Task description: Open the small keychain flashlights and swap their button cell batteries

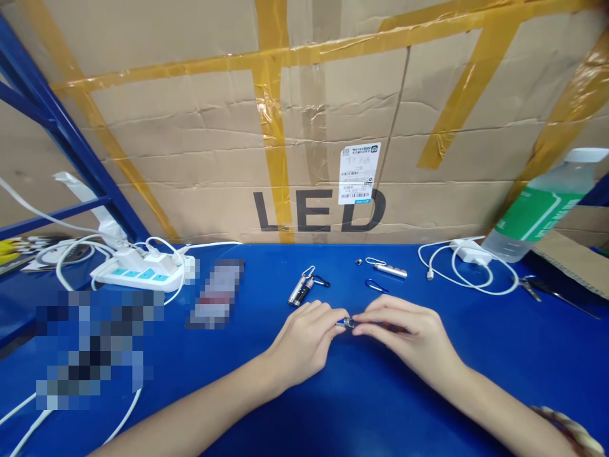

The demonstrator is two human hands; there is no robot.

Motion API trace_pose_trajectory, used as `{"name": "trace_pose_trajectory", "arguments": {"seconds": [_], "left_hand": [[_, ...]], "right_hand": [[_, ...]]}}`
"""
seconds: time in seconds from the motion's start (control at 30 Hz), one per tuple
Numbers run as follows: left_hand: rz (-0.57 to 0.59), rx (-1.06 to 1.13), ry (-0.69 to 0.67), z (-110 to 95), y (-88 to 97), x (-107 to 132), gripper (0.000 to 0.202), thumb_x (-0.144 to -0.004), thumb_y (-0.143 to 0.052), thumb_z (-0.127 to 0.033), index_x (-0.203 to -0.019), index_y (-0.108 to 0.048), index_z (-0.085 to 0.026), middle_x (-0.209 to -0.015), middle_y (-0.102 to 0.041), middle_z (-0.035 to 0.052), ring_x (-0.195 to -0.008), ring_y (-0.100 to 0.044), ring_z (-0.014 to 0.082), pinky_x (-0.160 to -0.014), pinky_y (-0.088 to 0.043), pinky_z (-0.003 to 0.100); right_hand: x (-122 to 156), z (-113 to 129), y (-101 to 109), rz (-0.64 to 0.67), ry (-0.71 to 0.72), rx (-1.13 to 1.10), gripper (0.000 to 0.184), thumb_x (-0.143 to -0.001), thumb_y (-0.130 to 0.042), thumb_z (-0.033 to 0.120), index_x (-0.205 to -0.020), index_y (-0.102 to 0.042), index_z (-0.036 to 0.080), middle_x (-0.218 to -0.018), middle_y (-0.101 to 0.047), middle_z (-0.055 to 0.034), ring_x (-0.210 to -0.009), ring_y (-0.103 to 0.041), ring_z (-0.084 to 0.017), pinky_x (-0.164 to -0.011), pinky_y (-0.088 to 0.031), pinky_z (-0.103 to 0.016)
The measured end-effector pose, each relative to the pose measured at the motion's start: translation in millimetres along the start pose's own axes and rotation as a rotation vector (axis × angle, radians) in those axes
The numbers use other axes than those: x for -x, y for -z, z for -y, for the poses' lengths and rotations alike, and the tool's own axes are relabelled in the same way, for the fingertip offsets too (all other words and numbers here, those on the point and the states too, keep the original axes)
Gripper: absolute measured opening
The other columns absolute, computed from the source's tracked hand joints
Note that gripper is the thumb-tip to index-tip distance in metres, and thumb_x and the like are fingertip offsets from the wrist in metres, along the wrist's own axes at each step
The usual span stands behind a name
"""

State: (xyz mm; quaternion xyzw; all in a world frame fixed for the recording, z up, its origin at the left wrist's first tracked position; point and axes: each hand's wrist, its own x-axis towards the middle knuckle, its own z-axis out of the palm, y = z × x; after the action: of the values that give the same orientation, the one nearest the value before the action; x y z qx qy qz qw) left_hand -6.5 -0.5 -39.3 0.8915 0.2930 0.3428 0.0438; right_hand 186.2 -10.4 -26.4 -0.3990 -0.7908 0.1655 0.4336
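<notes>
My left hand (304,339) pinches a small blue mini flashlight (347,322) with a shiny metal end; the fingers cover most of its body. From the other side, my right hand (412,330) grips that metal end between thumb and fingertips. Beyond my left hand lie a silver mini flashlight (297,289) and a black one (304,291), side by side with small clips. Past my right hand are another silver mini flashlight (390,271), a blue carabiner (377,287) and a tiny metal cap (358,261).
A large taped cardboard box (214,152) stands along the back of the blue table (371,406). To the left are a white power strip (137,274) and a blurred phone-shaped object (216,293). A bottle (542,209), a charger cable (476,285) and a screwdriver (547,289) occupy the right.
</notes>
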Motion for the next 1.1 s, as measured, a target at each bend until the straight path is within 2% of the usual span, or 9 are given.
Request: {"name": "trace_pose_trajectory", "arguments": {"seconds": [0.23, 0.4, 0.5, 0.7, 0.83, 1.1], "left_hand": [[0.056, -0.002, 0.020, 2, 1.3, 1, 0.022, -0.092, -0.036, -0.019, -0.095, -0.058, -0.015, -0.075, -0.059, 0.0042, -0.068, -0.050, 0.0157, -0.065, -0.042, 0.027], [0.114, 0.022, 0.016, 4, 1.3, 0, 0.023, -0.092, -0.035, -0.018, -0.094, -0.058, -0.015, -0.074, -0.059, 0.0035, -0.067, -0.050, 0.0148, -0.066, -0.043, 0.027], [0.101, 0.040, 0.011, 4, 0.3, 0, 0.023, -0.092, -0.036, -0.018, -0.095, -0.058, -0.015, -0.073, -0.059, 0.0037, -0.066, -0.050, 0.0147, -0.067, -0.043, 0.027], [0.053, 0.129, 0.062, 5, -0.8, 3, 0.014, -0.089, -0.043, -0.017, -0.096, -0.056, -0.016, -0.080, -0.063, 0.0034, -0.075, -0.057, 0.0151, -0.073, -0.046, 0.027], [0.020, 0.200, 0.142, 6, -2.8, 5, 0.004, -0.086, -0.049, -0.016, -0.083, -0.051, -0.017, -0.082, -0.063, 0.0034, -0.077, -0.060, 0.0151, -0.070, -0.048, 0.025], [0.011, 0.162, 0.004, 6, -3.1, 5, 0.014, -0.088, -0.044, -0.015, -0.075, -0.048, -0.016, -0.073, -0.061, 0.0048, -0.067, -0.057, 0.0154, -0.063, -0.047, 0.026]], "right_hand": [[0, -3, -8, 0.033, -0.276, -0.165, 0.025, -0.067, -0.070, 0.043, -0.069, -0.071, 0.019, -0.070, -0.064, -0.0045, -0.046, -0.051, -0.010, -0.044, -0.043, -0.024], [0, -4, -8, 0.087, -0.358, -0.258, 0.028, -0.064, -0.071, 0.046, -0.066, -0.071, 0.018, -0.068, -0.062, -0.0041, -0.046, -0.051, -0.010, -0.043, -0.043, -0.024], [-1, -1, -8, 0.100, -0.427, -0.311, 0.030, -0.061, -0.073, 0.047, -0.065, -0.070, 0.017, -0.068, -0.058, -0.0033, -0.045, -0.049, -0.008, -0.037, -0.041, -0.021], [-7, 8, -11, 0.131, -0.663, -0.405, 0.038, -0.049, -0.078, 0.047, -0.059, -0.062, 0.014, -0.068, -0.051, -0.0011, -0.042, -0.048, -0.007, -0.026, -0.034, -0.016], [-7, 10, -13, 0.159, -0.710, -0.444, 0.038, -0.051, -0.076, 0.046, -0.057, -0.059, 0.013, -0.071, -0.050, -0.0002, -0.041, -0.047, -0.004, -0.025, -0.034, -0.014], [-6, 13, -12, 0.235, -0.735, -0.489, 0.038, -0.052, -0.076, 0.043, -0.053, -0.054, 0.013, -0.067, -0.046, 0.0022, -0.041, -0.046, -0.003, -0.026, -0.033, -0.013]]}}
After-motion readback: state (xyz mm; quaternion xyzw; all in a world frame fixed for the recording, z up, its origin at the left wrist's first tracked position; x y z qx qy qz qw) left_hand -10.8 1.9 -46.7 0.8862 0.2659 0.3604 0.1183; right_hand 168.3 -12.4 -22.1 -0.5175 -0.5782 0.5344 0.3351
